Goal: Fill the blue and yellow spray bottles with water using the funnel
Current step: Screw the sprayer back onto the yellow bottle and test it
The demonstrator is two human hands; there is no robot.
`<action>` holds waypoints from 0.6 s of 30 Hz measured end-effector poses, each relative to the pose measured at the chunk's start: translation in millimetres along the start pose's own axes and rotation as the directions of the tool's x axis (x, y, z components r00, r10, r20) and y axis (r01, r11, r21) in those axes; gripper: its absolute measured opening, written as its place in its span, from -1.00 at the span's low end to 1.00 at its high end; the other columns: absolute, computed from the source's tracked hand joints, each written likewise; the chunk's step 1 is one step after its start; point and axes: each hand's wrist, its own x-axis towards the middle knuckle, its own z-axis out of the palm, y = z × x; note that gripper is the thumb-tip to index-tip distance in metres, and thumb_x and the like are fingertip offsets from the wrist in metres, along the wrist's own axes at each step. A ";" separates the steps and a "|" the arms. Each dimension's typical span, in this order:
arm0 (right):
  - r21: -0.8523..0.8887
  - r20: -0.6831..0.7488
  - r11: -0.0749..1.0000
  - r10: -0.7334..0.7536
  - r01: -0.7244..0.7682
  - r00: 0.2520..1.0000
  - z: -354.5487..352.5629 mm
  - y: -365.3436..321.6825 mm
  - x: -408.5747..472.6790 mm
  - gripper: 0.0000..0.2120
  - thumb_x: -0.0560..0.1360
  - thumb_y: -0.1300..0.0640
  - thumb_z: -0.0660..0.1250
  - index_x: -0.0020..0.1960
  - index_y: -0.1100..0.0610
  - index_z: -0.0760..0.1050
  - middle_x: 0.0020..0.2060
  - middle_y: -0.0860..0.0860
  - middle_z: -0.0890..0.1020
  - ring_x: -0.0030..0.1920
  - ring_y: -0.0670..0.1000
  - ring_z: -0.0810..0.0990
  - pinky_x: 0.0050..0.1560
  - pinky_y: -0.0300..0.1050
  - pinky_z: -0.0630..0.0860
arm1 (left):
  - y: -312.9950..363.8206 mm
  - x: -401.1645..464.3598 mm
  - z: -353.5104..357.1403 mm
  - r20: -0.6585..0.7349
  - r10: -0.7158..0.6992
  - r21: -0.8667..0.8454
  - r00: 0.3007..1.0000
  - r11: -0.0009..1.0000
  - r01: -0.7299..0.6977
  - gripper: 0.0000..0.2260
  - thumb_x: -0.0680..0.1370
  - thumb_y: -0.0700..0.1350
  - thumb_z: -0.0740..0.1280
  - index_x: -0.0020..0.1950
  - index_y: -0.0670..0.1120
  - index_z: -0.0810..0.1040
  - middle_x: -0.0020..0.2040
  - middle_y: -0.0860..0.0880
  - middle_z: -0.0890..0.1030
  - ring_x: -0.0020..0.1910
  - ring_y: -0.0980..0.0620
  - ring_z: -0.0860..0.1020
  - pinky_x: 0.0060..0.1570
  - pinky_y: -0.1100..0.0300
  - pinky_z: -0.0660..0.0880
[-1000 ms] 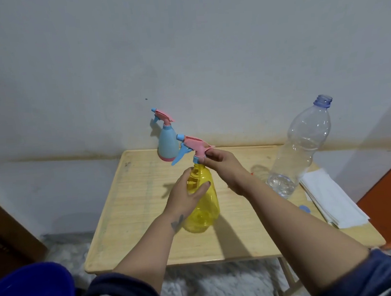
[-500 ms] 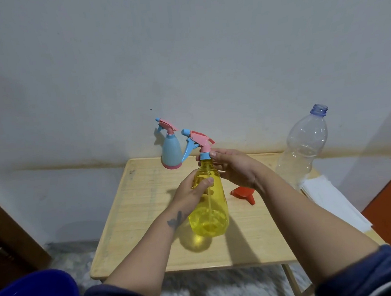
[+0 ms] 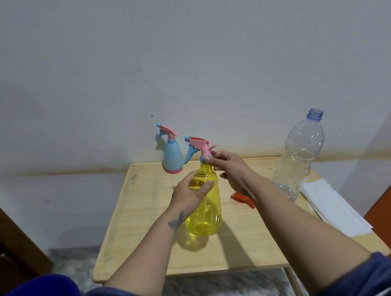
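Nearest to us, both forearms reach out from dark blue sleeves (image 3: 370, 276) over the near edge of the wooden table (image 3: 136, 239). Our left hand (image 3: 189, 194) wraps around the shoulder of the yellow spray bottle (image 3: 205, 214), thumb across the front and fingers curled behind, holding it upright near the middle of the table. Whether its base rests on the wood or sits just above it we cannot tell — a yellow-tinted shadow falls right beneath it. Our right hand (image 3: 232, 170) meets the bottle higher up: the fingertips (image 3: 208, 158) pinch the small blue collar at the neck, under the pink and blue trigger head (image 3: 199, 145), the other fingers loosely bent.

Just to the right of the yellow bottle, partly behind our right wrist, the red funnel (image 3: 240, 197) lies on its side on the table. Along the right edge sits a stack of white paper (image 3: 333, 210), and beside it stands a large clear plastic bottle (image 3: 299, 154) with no cap — only a little water seems left at its bottom.

At the far edge, against the wall, the blue spray bottle (image 3: 172, 156) stands upright with its trigger head on, well apart from both hands.
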 end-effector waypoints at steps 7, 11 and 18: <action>-0.092 0.202 0.995 0.049 -0.031 0.978 -8.7 -10.3 2.2 -0.74 0.54 0.13 0.32 0.21 0.12 0.56 -0.10 -0.04 0.57 -0.17 -0.07 0.38 -0.15 -0.14 0.27 | -1.0 -2.2 -4.9 0.060 -0.031 0.024 0.998 0.999 0.030 -0.73 0.50 0.04 0.40 0.20 0.12 0.51 -0.03 0.11 0.62 -0.01 0.11 0.58 -0.06 0.21 0.52; -0.076 0.206 0.997 0.011 0.005 0.978 -12.7 -16.8 -0.6 -0.83 0.55 0.16 0.30 0.13 0.09 0.57 -0.10 -0.07 0.61 -0.14 -0.09 0.44 -0.14 -0.16 0.27 | -0.4 -3.5 -6.5 0.095 -0.045 0.011 0.994 0.999 0.044 -0.72 0.51 0.04 0.39 0.20 0.11 0.48 -0.02 0.14 0.60 0.00 0.11 0.57 -0.06 0.23 0.51; -0.124 0.152 0.991 -0.030 0.049 0.988 -11.6 -23.7 -5.0 -0.89 0.50 0.19 0.37 0.02 0.07 0.59 -0.15 -0.07 0.65 -0.16 -0.14 0.56 -0.06 -0.14 0.32 | 2.5 -4.5 -6.9 0.032 -0.034 0.003 0.999 0.999 0.034 -0.61 0.49 0.08 0.41 0.29 0.05 0.50 0.06 0.07 0.63 0.06 0.07 0.59 0.08 0.11 0.55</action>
